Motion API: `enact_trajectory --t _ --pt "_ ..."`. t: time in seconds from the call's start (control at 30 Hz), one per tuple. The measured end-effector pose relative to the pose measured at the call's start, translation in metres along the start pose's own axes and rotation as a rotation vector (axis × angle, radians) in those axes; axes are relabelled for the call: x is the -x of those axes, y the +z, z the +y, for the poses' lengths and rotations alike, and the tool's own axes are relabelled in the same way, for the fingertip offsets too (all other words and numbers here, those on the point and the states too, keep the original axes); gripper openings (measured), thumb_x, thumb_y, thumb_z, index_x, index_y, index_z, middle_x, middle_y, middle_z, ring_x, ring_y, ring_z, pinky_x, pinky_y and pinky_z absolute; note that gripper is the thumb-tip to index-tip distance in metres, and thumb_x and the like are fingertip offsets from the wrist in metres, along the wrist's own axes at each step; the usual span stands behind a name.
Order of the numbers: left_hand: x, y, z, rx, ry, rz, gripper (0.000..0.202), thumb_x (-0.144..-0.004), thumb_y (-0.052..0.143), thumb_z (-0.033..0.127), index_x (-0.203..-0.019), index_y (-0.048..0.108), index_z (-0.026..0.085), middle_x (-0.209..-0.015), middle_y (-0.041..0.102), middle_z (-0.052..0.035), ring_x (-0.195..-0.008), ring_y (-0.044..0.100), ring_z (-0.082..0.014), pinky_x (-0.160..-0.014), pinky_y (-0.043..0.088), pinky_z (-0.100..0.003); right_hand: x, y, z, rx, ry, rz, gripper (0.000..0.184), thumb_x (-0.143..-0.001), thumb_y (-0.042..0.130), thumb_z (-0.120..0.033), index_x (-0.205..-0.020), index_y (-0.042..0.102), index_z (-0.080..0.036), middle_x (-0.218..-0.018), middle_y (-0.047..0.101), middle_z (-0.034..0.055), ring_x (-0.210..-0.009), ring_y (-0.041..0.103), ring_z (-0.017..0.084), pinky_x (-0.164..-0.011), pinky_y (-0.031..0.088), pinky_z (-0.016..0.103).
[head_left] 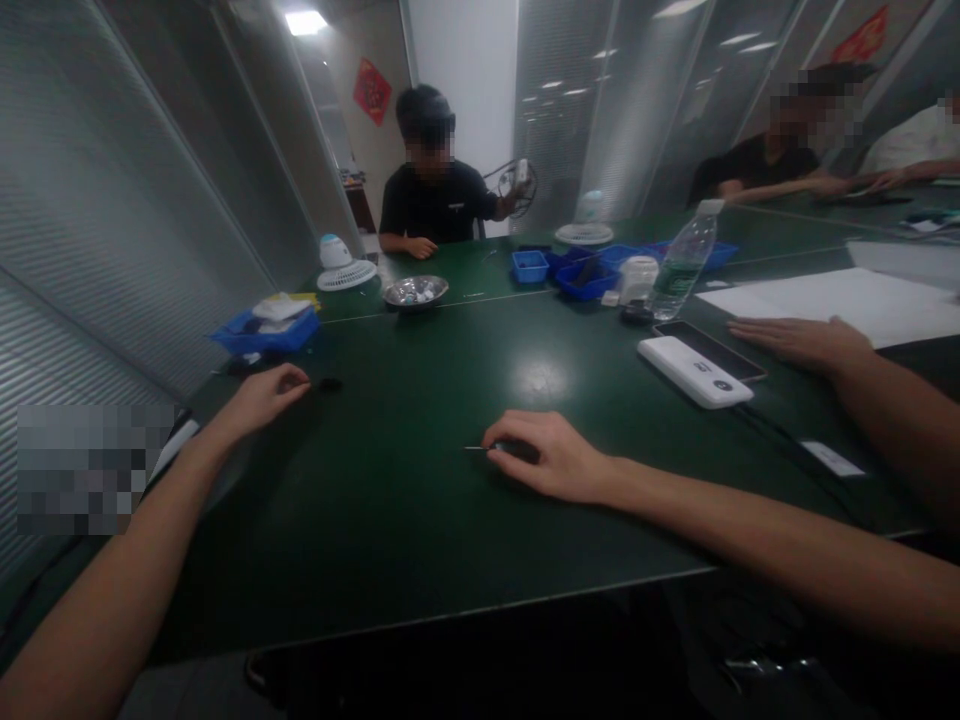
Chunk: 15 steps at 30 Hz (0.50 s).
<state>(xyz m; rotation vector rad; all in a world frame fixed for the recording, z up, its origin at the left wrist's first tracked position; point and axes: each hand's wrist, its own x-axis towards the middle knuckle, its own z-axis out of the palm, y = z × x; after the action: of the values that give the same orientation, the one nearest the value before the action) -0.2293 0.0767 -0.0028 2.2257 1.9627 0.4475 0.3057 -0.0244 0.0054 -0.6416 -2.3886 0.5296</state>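
My right hand (555,458) rests low over the green table with thumb and fingers pinched together. From its fingertips a thin, pale, needle-like piece (474,448) points left; the rest of it is hidden in the grip. My left hand (264,400) is over the left part of the table, its fingers curled and thumb close to the index finger. What it may hold is too small to make out. Just right of those fingertips is a small dark patch (330,384), a flat piece or a shadow; I cannot tell which.
Ahead are a metal bowl (416,292) with small pieces and a blue tray (274,330). On the right lie a white power bank (694,370), a phone (712,350), a plastic bottle (684,262) and another person's hand (806,343). A person (439,190) sits opposite.
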Motion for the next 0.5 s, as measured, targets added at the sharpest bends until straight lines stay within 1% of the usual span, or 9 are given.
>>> enact_trajectory --t 0.13,0.27,0.33,0.37,0.43,0.5 --pt "0.0035 -0.0025 0.0074 -0.03 -0.023 0.063 0.04 -0.091 0.06 0.051 -0.111 0.067 0.017 -0.106 0.074 -0.0067 -0.092 0.066 -0.0239 -0.083 0.05 -0.031 0.0009 0.0005 0.0014 -0.003 0.013 -0.012 0.018 -0.103 0.06 -0.032 -0.113 0.067 -0.019 -0.102 0.069 0.004 -0.079 0.064 0.014 -0.073 0.049 0.028" --pt "0.0036 -0.0049 0.011 -0.017 -0.063 0.077 0.036 -0.089 0.063 0.049 -0.104 0.073 0.019 -0.106 0.076 -0.0052 -0.094 0.067 -0.0251 -0.082 0.051 -0.031 0.0008 0.0008 0.0023 -0.004 0.014 -0.013 0.019 -0.103 0.06 -0.033 -0.113 0.067 -0.019 -0.103 0.069 0.0039 -0.08 0.064 0.014 -0.073 0.049 0.028" --pt "0.0028 -0.0051 0.0109 -0.014 -0.094 0.084 0.033 -0.088 0.066 0.047 -0.101 0.075 0.018 -0.106 0.077 -0.0055 -0.095 0.068 -0.0257 -0.084 0.051 -0.032 0.0007 0.0007 0.0023 -0.003 0.013 -0.012 0.02 -0.103 0.06 -0.034 -0.113 0.067 -0.019 -0.103 0.069 0.0037 -0.08 0.064 0.014 -0.072 0.049 0.028" --pt "0.0024 -0.005 0.0104 -0.006 -0.102 0.09 0.033 -0.087 0.067 0.046 -0.103 0.076 0.018 -0.107 0.077 -0.0057 -0.095 0.068 -0.0258 -0.086 0.05 -0.033 0.0006 0.0005 0.0022 -0.003 0.012 -0.011 0.02 -0.103 0.06 -0.034 -0.113 0.067 -0.019 -0.102 0.069 0.0036 -0.08 0.064 0.014 -0.072 0.049 0.028" --pt "0.002 -0.0044 0.0092 0.012 -0.093 0.089 0.038 -0.088 0.067 0.046 -0.111 0.075 0.017 -0.112 0.077 -0.0063 -0.098 0.069 -0.026 -0.089 0.05 -0.033 0.0003 0.0 0.0015 0.0 0.009 -0.013 0.019 -0.103 0.061 -0.034 -0.113 0.067 -0.019 -0.102 0.069 0.0037 -0.079 0.063 0.014 -0.072 0.049 0.027" --pt "0.0022 -0.0036 0.0083 0.021 -0.088 0.072 0.044 -0.09 0.065 0.047 -0.12 0.073 0.017 -0.118 0.076 -0.0067 -0.098 0.069 -0.0262 -0.088 0.051 -0.033 -0.0002 -0.0002 0.0008 0.003 0.008 -0.011 0.019 -0.103 0.06 -0.033 -0.113 0.067 -0.019 -0.101 0.069 0.004 -0.08 0.063 0.014 -0.073 0.049 0.028"
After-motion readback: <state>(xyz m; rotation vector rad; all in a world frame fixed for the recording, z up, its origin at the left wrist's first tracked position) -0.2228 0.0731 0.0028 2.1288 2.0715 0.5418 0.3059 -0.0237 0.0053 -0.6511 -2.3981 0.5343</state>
